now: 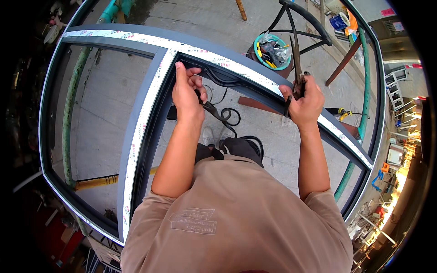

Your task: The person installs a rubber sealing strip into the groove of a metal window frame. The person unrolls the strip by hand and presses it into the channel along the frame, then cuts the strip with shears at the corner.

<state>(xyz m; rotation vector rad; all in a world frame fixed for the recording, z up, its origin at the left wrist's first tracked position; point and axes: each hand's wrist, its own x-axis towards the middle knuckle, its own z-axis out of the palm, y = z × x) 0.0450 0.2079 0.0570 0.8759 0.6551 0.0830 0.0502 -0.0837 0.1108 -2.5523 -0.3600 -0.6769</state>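
Note:
A large dark grey window frame [150, 104] with printed white protective film lies across in front of me. My left hand [187, 98] is at the inner corner of one opening. Its index finger points up at the corner, while the other fingers curl round a black rubber strip [223, 116]. That strip hangs in loops toward my waist, and part of it bows loosely along the frame's far inner edge. In my right hand [307, 101] is a pair of dark metal scissors [297, 59], blades pointing up and away, above the frame's far bar.
Green pipes [75, 100] and a yellow bar [98, 182] run beneath the frame. Beyond it stands a teal-rimmed bucket [273, 50] of small parts, beside a black curved metal rack [312, 22]. Yellow-handled pliers [343, 113] are at the right. Clutter fills the far right.

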